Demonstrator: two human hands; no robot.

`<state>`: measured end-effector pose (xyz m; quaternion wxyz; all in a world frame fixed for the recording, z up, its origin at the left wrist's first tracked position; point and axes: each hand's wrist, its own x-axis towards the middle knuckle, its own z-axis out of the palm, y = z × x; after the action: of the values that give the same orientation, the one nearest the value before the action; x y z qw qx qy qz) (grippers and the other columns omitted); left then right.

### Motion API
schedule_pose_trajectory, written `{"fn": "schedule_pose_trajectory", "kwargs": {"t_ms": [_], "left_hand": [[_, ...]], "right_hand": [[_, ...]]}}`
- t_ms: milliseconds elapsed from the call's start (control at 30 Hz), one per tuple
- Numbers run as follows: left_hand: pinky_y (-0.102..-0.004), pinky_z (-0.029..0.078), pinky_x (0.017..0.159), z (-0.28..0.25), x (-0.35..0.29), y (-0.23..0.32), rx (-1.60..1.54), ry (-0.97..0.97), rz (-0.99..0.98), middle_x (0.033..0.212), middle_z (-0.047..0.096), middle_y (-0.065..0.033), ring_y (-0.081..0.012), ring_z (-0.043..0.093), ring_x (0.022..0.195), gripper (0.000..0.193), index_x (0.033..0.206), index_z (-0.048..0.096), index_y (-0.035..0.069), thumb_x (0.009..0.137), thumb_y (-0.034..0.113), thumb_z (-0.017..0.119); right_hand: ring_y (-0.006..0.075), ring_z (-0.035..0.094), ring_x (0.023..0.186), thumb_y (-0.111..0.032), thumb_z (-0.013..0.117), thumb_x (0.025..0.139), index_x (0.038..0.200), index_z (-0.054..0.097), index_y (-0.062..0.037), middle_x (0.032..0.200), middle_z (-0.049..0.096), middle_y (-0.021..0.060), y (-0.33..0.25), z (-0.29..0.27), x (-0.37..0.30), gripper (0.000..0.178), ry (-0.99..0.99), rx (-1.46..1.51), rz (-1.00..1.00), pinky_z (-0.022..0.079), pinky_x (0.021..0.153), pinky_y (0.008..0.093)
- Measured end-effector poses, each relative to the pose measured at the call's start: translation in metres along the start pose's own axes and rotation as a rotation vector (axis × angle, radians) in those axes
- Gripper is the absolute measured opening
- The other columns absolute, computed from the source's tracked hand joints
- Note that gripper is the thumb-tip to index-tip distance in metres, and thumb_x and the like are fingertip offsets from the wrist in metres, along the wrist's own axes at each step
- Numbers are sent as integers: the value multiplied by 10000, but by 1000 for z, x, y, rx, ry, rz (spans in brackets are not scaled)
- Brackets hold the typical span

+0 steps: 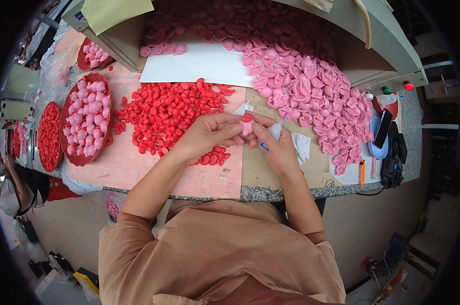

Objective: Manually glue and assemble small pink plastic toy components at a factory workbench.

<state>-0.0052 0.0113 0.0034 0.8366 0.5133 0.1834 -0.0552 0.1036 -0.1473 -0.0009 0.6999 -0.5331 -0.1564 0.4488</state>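
Pink piece w/ red cap [247, 123] sits pinched between both hands just above the counter [270, 193], near its middle, a bit back from the front edge. Left hand [207, 134] is closed round it, thumb and fingertips gripping the pink body; right hand [276, 145] is curled shut on a small white glue-type tube [275, 131] w/ nozzle aimed at the piece, fingertip also touching it. Piece looks tiny, very light, moulded plastic or rubber, prob. a little springy, smooth so it could slip; the red cap [247, 117] may shift if squeezed. Best hold, I'd judge: on the pink sides, low, keeping the cap and joint free. Red caps pile [169, 114] lies just left of the hands, pink shells heap [311, 91] to the right and toward the back edge. Red trays [67, 152] w/ finished pieces at the left end; phone [383, 128] and orange lighter [362, 172] near the right front corner. White tissue [302, 145] beside the right hand.
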Motion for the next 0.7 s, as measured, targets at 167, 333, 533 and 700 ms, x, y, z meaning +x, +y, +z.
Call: {"fn": "schedule_pose_trajectory", "kwargs": {"t_ms": [167, 333, 533, 700], "left_hand": [[-215, 508, 740, 4, -3, 5, 81, 18, 54, 935, 641, -42, -93, 622, 818, 249, 1098, 574, -5, 901, 147, 557], [-214, 507, 739, 1, -1, 1, 94, 20, 70, 950, 643, -56, -99, 626, 829, 253, 1106, 567, -14, 894, 124, 566], [-224, 506, 752, 2, 0, -2, 72, 24, 111, 959, 645, -66, -103, 620, 845, 254, 1101, 570, -25, 889, 115, 572], [-232, 504, 768, 4, -1, -2, 73, 38, 122, 963, 646, -68, -97, 611, 851, 253, 1096, 573, -35, 889, 112, 571]], "right_hand": [[107, 549, 712, -104, 572, 877, 1190, 524, 32, 885, 609, 53, -5, -2, -1, 344, -4, -131, 6, 450, 648, 235], [109, 559, 710, -81, 577, 867, 1185, 527, 37, 887, 610, 53, 0, -4, -1, 343, -14, -149, -7, 449, 644, 234], [115, 564, 710, -79, 579, 865, 1184, 524, 45, 873, 609, 62, 2, -3, 0, 347, 9, -157, -5, 462, 652, 242], [116, 563, 718, -68, 578, 862, 1180, 528, 46, 866, 608, 63, 5, -4, 1, 341, 28, -149, -10, 469, 656, 249]]}}
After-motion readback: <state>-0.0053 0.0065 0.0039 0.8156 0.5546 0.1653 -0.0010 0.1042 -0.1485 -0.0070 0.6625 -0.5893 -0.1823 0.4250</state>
